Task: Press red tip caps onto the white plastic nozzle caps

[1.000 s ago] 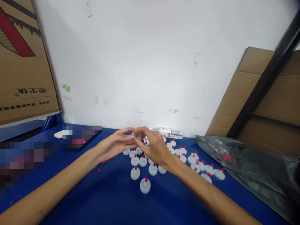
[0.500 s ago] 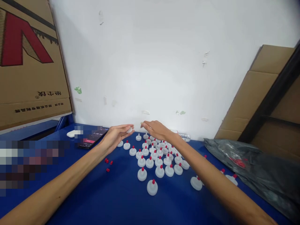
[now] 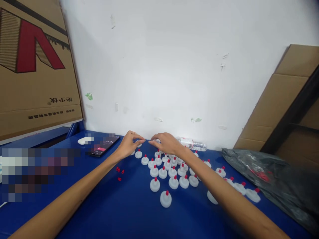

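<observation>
My left hand (image 3: 129,144) hovers at the back of the blue table, its thumb and index finger a little apart. Just under its thumb is a white round plastic cap (image 3: 139,144), apparently resting on the table. Facing it from the other side, my right hand (image 3: 164,142) has bent fingers with a gap between thumb and index finger. Another white piece shows faintly through that gap, and the hand hides part of it. Several white nozzle caps (image 3: 155,185) with small red tips stand upright in front of the right hand and beneath its forearm.
A few loose red tips (image 3: 119,179) lie by my left forearm. A phone (image 3: 105,146) and a white object (image 3: 84,140) are at the back left. Near the wall lies a clear bottle (image 3: 191,144). A grey plastic bag (image 3: 264,176) holding red pieces covers the right side.
The white cap that was in my left fingers is now below them. My right hand has come lower, and both hands are closer to the tabletop. The view has shifted slightly left.
</observation>
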A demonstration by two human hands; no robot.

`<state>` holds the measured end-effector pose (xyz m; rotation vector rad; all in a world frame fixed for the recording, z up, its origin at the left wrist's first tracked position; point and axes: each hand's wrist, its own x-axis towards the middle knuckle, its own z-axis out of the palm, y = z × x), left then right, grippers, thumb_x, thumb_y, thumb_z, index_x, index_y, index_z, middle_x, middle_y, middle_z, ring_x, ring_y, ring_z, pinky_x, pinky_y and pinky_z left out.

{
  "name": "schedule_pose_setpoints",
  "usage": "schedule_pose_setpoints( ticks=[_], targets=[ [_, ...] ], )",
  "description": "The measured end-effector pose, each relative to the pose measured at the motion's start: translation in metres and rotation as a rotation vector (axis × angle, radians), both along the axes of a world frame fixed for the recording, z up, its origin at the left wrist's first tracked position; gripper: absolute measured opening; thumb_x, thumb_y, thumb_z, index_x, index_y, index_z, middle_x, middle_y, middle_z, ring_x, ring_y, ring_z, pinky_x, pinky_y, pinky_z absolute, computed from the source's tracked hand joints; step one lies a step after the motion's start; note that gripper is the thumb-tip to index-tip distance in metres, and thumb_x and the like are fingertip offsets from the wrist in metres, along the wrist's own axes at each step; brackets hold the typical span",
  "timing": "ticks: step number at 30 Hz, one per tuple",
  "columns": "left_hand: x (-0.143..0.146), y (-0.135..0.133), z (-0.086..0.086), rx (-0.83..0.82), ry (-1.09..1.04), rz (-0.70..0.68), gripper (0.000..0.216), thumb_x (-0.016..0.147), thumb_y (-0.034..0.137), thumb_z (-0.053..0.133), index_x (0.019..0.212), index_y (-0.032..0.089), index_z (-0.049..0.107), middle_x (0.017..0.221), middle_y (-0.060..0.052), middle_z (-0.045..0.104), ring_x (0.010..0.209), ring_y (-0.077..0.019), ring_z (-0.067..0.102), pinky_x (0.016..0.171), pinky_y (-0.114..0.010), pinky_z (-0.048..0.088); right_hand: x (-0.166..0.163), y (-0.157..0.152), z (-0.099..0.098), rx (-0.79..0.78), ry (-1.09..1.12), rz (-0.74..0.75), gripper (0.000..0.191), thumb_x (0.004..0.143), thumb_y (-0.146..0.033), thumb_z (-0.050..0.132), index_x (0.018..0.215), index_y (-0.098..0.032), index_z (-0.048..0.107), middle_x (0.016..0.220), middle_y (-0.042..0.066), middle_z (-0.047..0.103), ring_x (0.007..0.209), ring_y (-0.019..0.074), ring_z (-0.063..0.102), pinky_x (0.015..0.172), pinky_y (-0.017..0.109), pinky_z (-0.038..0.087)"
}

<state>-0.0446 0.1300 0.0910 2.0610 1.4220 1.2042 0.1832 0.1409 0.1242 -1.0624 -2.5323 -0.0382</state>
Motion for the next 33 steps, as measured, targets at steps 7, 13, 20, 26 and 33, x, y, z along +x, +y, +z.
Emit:
schedule_pose_setpoints(
  ticks=[7,13,20,26,33],
  targets=[
    [-0.012,0.012,-0.005,-0.087,0.224,0.034,0.029,0.078,0.045,0.066,0.088,0.023,0.081,0.094,-0.008,0.079,0.096,-0.0301,0.068,0.086,-0.036,0.049,0.028,-0.024,0.015,0.088,0.126,-0.031,0.023,0.106,-0.031,0.043,0.107,-0.021,0.064,0.106,0.007,0.067,0.086,0.0183,0.065,0.078,0.032,0.047],
    [-0.029,0.001,0.024,-0.119,0.37,0.07,0.04,0.081,0.05,0.062,0.105,0.021,0.075,0.097,-0.009,0.075,0.088,-0.0262,0.067,0.075,-0.031,0.046,0.033,-0.039,0.021,0.085,0.141,0.051,0.021,0.106,-0.032,0.044,0.123,-0.025,0.054,0.107,0.005,0.07,0.08,0.0193,0.066,0.076,0.036,0.049],
    [-0.051,-0.029,0.05,-0.567,0.578,-0.297,0.027,0.055,0.036,0.085,0.08,0.025,0.081,0.072,-0.002,0.076,0.065,-0.0217,0.068,0.056,-0.026,0.044,0.028,-0.051,0.036,0.13,0.151,0.11,0.032,0.099,-0.034,0.059,0.129,-0.027,0.049,0.117,0.007,0.069,0.098,0.0244,0.068,0.08,0.039,0.052],
    [-0.041,-0.026,0.035,-0.651,0.593,-0.433,0.023,0.055,0.032,0.086,0.077,0.026,0.081,0.072,-0.002,0.077,0.063,-0.0207,0.067,0.056,-0.026,0.045,0.029,-0.053,0.04,0.167,0.107,0.142,0.027,0.098,-0.03,0.061,0.124,-0.026,0.052,0.113,0.006,0.069,0.094,0.0234,0.068,0.078,0.037,0.051],
    [-0.036,-0.028,0.033,-0.6,0.589,-0.443,0.011,0.068,0.034,0.077,0.071,0.025,0.081,0.073,-0.003,0.078,0.067,-0.0208,0.068,0.059,-0.027,0.046,0.031,-0.047,0.036,0.138,0.098,0.1,0.03,0.097,-0.029,0.064,0.124,-0.026,0.051,0.111,0.006,0.068,0.091,0.0229,0.065,0.077,0.037,0.05]
  ],
)
